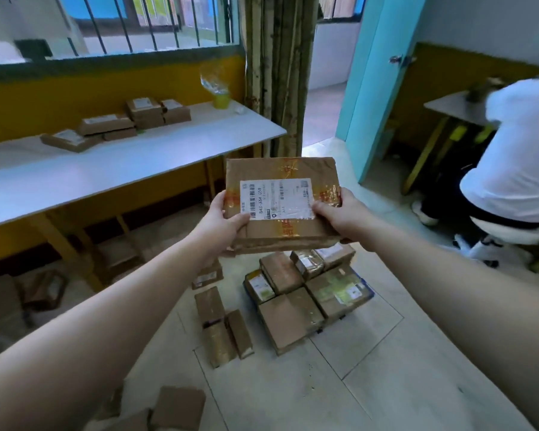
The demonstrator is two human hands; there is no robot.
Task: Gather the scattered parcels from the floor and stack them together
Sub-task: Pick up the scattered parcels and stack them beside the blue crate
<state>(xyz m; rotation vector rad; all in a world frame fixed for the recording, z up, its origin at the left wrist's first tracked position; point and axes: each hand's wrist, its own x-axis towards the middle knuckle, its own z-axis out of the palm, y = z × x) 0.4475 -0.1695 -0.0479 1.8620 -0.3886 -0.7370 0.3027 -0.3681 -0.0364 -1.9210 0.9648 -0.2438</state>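
I hold a flat brown parcel (280, 169) with a white shipping label in the air at mid-frame. My left hand (223, 219) grips its near left corner, thumb on top. My right hand (339, 213) grips its near right corner. Directly below it on the floor sits a stack of parcels (305, 290), several brown boxes packed side by side. Three smaller parcels (221, 325) lie loose to the left of the stack. Another small parcel (207, 276) shows under my left wrist, and more brown parcels (175, 405) lie at the bottom edge.
A long white table (106, 163) along the left wall carries several parcels (119, 126) and a yellow cup (221, 99). More boxes lie under it. A person in a white shirt (517, 150) bends over at the right. A turquoise door (374, 76) stands open.
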